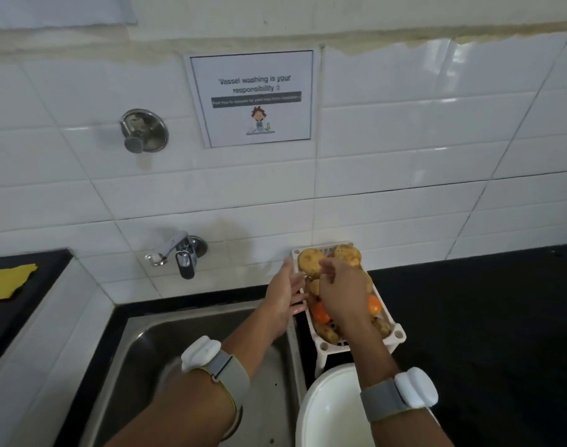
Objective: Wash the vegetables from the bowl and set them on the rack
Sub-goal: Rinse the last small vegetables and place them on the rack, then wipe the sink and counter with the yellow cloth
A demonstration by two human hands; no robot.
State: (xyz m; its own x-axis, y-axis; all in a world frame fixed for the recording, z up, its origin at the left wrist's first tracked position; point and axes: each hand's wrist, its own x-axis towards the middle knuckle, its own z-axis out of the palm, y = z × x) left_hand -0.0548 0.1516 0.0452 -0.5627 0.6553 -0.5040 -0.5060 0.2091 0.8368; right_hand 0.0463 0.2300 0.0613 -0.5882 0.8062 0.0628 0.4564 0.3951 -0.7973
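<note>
A white plastic rack (394, 334) stands on the black counter right of the sink. It holds several potatoes (310, 261) and orange tomatoes (320, 312). My right hand (345, 293) hovers over the middle of the rack, fingers spread and pointing toward the far potatoes; nothing is visibly held. My left hand (283, 300) is at the rack's left edge, palm facing right, fingers apart and wet. The white bowl (327, 411) sits in front of the rack, its visible inside bare, partly hidden by my right forearm.
The steel sink (166, 356) lies at lower left under my left forearm. A wall tap (182, 256) sticks out above it. A yellow cloth (8, 280) lies on the left counter. Black counter (485, 317) stretches to the right. A paper notice hangs on the tiles.
</note>
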